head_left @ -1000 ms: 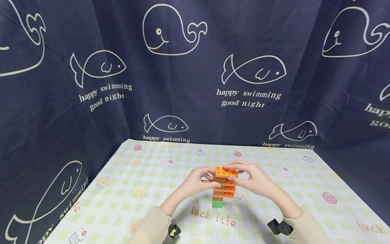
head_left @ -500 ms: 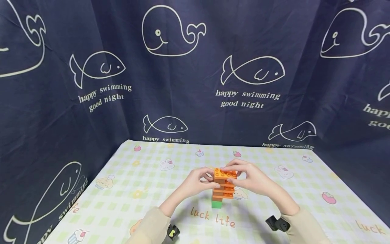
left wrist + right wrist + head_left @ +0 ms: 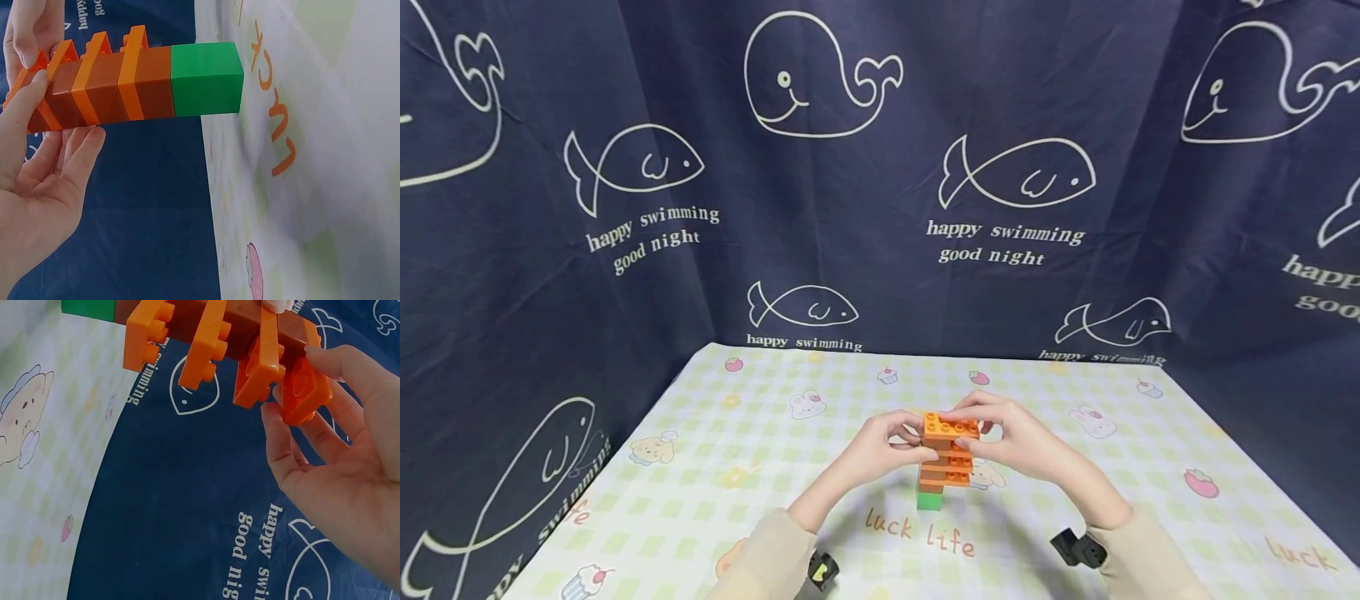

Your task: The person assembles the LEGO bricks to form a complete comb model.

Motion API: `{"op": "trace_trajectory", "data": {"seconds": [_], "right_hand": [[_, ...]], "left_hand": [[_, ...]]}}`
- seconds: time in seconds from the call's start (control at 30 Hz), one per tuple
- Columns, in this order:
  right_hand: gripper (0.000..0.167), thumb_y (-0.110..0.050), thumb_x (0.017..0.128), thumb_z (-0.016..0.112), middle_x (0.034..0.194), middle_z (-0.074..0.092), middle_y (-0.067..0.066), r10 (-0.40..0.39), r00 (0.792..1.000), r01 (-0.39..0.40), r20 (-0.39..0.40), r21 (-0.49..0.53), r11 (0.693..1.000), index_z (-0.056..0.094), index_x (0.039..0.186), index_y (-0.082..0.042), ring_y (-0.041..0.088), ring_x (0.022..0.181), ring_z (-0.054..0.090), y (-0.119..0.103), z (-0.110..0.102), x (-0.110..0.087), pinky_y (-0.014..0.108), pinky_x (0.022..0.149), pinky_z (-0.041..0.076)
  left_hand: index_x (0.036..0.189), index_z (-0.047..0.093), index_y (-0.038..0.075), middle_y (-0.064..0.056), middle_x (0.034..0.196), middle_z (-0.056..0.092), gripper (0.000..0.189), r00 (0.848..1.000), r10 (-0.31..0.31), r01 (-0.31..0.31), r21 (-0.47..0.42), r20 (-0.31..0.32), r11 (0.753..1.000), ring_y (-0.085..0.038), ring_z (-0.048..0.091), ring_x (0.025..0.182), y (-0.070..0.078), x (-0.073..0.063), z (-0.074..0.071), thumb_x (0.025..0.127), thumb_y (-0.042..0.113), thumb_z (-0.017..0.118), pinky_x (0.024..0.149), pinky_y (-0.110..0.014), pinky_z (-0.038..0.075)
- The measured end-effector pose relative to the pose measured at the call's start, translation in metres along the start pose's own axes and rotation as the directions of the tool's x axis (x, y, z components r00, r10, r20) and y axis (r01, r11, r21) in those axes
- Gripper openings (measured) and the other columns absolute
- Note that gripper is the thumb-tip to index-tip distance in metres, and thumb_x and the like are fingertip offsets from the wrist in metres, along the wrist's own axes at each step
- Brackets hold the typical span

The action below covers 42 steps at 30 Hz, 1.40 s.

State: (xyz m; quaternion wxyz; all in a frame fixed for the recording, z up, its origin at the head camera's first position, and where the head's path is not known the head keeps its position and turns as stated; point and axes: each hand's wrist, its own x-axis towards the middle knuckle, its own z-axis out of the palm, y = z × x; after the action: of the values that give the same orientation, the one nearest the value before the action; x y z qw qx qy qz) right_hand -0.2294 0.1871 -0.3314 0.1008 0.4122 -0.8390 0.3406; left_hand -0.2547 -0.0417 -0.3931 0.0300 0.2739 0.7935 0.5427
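A tower of toy building bricks stands on the table, with a green brick (image 3: 929, 502) at its foot. Above it, brown bricks (image 3: 155, 81) alternate with thin orange bricks (image 3: 204, 347) that jut out to the right. My left hand (image 3: 880, 446) grips the upper tower from the left, thumb on the near face and fingers behind. At the top, my right hand (image 3: 1011, 437) holds the jutting end of the uppermost orange brick (image 3: 951, 426), with a fingertip lying over its studs. Part of that brick is hidden under the fingers.
A tablecloth (image 3: 760, 517) with pale checks and cartoon prints covers the table. Behind it and at the sides hangs a dark blue curtain (image 3: 880, 208) with whale and fish drawings. Black wrist devices (image 3: 1077, 547) sit by the sleeves.
The head view has shifted slightly. My right fingertips lie a little further left over the top orange brick, while my left hand keeps its grip on the tower.
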Motion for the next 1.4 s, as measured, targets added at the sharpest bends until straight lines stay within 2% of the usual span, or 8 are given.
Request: {"op": "trace_trajectory", "data": {"seconds": [0.47, 0.7, 0.83, 1.03, 1.27, 1.4], "right_hand": [[0.032, -0.008, 0.083, 0.070, 0.102, 0.064, -0.002, 0.010, 1.000, -0.010, -0.015, 0.007, 1.000, 0.067, 0.115, -0.011, 0.007, 0.087, 0.055, 0.007, 0.004, -0.003, 0.025, 0.070, 0.050], [0.032, -0.012, 0.084, 0.070, 0.108, 0.066, -0.002, 0.023, 0.997, -0.023, -0.078, -0.007, 1.000, 0.067, 0.115, -0.015, 0.006, 0.091, 0.056, 0.013, 0.009, -0.010, 0.024, 0.070, 0.050], [0.033, -0.014, 0.082, 0.072, 0.111, 0.067, 0.000, 0.060, 0.989, -0.062, -0.133, -0.011, 0.998, 0.066, 0.115, -0.015, 0.005, 0.089, 0.056, 0.014, 0.011, -0.014, 0.024, 0.072, 0.050], [0.033, -0.018, 0.080, 0.075, 0.109, 0.068, -0.002, 0.149, 0.970, -0.152, -0.194, 0.001, 0.988, 0.066, 0.112, -0.017, 0.004, 0.087, 0.058, 0.014, 0.011, -0.018, 0.025, 0.076, 0.051], [0.032, -0.011, 0.077, 0.076, 0.103, 0.067, 0.001, 0.150, 0.955, -0.152, -0.256, 0.010, 0.988, 0.065, 0.108, -0.015, 0.015, 0.086, 0.062, 0.014, 0.007, -0.024, 0.025, 0.078, 0.052], [0.030, -0.008, 0.077, 0.076, 0.102, 0.067, 0.001, 0.138, 0.952, -0.137, -0.273, 0.025, 0.990, 0.067, 0.105, -0.015, 0.014, 0.087, 0.061, 0.018, 0.007, -0.027, 0.024, 0.079, 0.052]], "left_hand": [[0.104, 0.067, 0.014, 0.001, 0.103, 0.067, 0.030, 1.000, -0.005, 0.005, -0.002, 0.000, 1.000, -0.007, 0.064, 0.088, -0.002, -0.001, 0.001, 0.078, 0.025, 0.077, 0.079, -0.016, 0.054], [0.105, 0.066, 0.014, 0.001, 0.104, 0.066, 0.032, 1.000, -0.018, 0.018, -0.001, 0.006, 1.000, -0.007, 0.064, 0.089, -0.002, -0.001, 0.003, 0.078, 0.027, 0.077, 0.079, -0.016, 0.054], [0.104, 0.066, 0.013, 0.000, 0.104, 0.066, 0.031, 1.000, -0.022, 0.022, -0.008, 0.007, 1.000, -0.007, 0.064, 0.089, -0.002, 0.000, 0.005, 0.078, 0.026, 0.077, 0.079, -0.017, 0.054], [0.103, 0.065, 0.011, -0.002, 0.104, 0.066, 0.029, 1.000, 0.001, -0.001, -0.027, 0.005, 1.000, -0.009, 0.064, 0.090, 0.000, 0.001, 0.004, 0.079, 0.024, 0.076, 0.081, -0.017, 0.054], [0.104, 0.065, 0.012, -0.001, 0.103, 0.067, 0.030, 1.000, -0.027, 0.027, -0.022, -0.005, 0.999, -0.011, 0.064, 0.091, -0.002, 0.000, 0.003, 0.078, 0.023, 0.077, 0.081, -0.017, 0.053], [0.103, 0.063, 0.012, 0.000, 0.102, 0.066, 0.032, 0.999, -0.033, 0.033, -0.034, -0.016, 0.999, -0.009, 0.063, 0.090, -0.004, -0.001, 0.003, 0.078, 0.025, 0.077, 0.081, -0.017, 0.053]]}}
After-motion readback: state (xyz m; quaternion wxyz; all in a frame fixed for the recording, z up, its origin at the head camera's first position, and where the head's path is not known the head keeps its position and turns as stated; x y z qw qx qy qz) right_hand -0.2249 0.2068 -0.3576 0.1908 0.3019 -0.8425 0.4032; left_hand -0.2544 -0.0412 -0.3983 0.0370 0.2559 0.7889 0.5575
